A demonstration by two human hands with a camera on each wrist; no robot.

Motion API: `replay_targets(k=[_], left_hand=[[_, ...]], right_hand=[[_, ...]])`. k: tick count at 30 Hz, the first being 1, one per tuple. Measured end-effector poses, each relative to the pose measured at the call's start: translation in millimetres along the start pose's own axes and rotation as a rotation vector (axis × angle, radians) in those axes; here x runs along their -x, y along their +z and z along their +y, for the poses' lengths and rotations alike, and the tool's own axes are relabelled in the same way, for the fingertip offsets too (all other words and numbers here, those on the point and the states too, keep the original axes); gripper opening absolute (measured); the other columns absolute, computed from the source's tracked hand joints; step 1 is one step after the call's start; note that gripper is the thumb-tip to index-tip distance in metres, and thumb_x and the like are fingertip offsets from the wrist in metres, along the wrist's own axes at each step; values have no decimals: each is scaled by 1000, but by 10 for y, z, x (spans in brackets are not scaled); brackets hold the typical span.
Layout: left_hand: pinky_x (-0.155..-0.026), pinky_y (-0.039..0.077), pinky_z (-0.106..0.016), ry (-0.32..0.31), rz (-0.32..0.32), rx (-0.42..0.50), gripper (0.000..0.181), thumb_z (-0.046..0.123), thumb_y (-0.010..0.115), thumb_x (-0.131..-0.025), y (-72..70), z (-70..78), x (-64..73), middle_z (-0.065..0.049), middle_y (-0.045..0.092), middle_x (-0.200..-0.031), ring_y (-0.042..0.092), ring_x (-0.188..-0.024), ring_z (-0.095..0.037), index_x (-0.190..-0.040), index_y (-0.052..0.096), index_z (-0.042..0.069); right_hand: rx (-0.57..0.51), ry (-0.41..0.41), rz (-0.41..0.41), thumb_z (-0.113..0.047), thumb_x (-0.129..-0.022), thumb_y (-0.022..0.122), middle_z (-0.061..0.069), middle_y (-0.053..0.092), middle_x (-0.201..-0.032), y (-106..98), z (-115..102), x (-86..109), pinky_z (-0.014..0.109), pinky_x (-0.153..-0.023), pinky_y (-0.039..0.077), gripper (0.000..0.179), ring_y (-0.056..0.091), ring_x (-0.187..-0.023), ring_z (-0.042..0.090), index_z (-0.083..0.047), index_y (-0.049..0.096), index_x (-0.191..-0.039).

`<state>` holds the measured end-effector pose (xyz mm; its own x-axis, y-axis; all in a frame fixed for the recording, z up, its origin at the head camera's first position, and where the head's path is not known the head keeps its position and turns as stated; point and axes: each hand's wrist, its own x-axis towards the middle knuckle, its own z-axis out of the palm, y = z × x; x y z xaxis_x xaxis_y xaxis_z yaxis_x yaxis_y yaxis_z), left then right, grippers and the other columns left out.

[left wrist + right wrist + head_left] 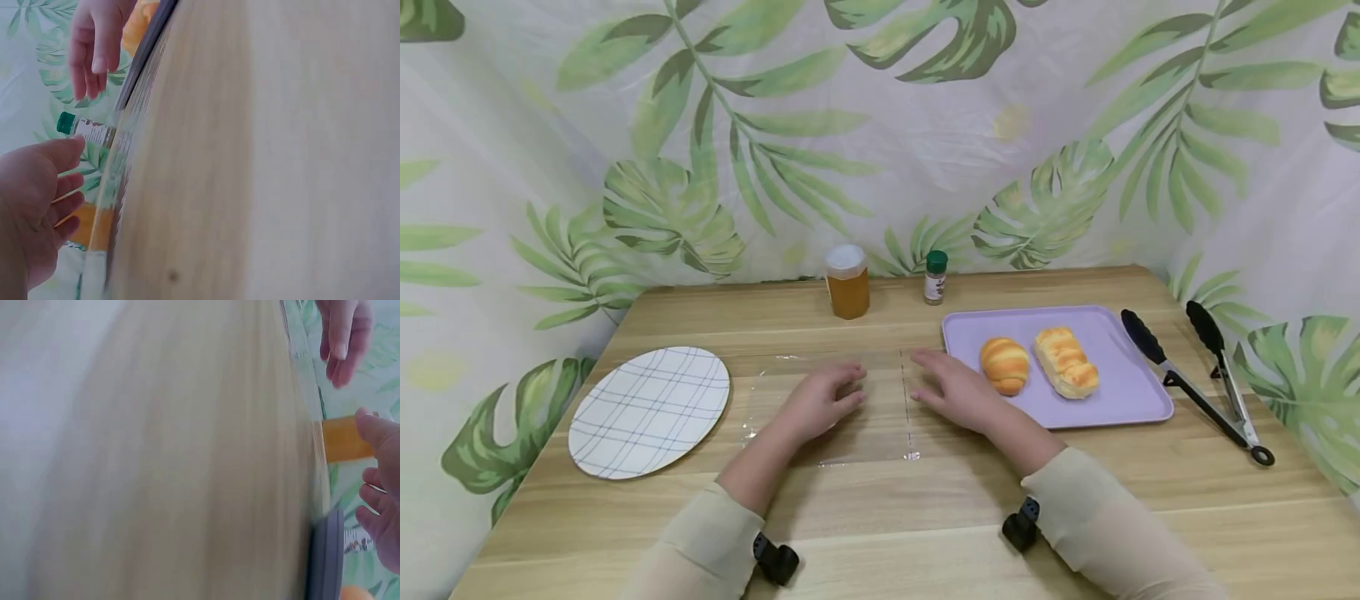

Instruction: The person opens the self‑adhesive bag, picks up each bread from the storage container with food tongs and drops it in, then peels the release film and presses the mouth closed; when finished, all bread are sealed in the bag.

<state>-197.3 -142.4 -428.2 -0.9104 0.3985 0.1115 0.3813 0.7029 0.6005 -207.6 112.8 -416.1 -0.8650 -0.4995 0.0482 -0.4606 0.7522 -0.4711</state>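
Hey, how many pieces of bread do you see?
2, both on the rectangular lilac tray: a round golden-brown bread roll toward its left side, near the person's right hand, and an oblong golden-topped bread loaf near its middle. None looks hidden.

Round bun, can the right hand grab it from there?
Probably yes: the right hand looks empty, and the round bun sits close by on the tray, with nothing covering it.
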Motion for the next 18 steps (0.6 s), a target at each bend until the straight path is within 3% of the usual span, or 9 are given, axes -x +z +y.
replay_targets(k=[5,11,18], left_hand=[[-115,38,-49,-8,22,19,39,21,69,-92,103,-4,-7,-16,60,-136,53,-131,-34,-125,65,3],[-114,40,-49,-13,64,53,37,20,72,-89,183,-39,-10,-16,62,-134,55,-129,-35,-120,68,1],[-114,40,-48,0,78,37,34,18,73,-88,239,-111,-8,-15,63,-132,55,-129,-33,-117,70,1]], right_hand=[[-48,-23,-45,-32,-96,63,15,51,-146,113,-74,-84,47,-118,35,53,45,-138,32,-7,51,-141],[-92,6,-92,-28,-95,65,17,53,-144,223,-128,-149,45,-119,35,51,46,-137,32,-5,53,-139],[-77,25,-112,-27,-94,66,16,51,-146,284,-171,-159,46,-120,32,50,43,-140,33,-4,55,-137]])
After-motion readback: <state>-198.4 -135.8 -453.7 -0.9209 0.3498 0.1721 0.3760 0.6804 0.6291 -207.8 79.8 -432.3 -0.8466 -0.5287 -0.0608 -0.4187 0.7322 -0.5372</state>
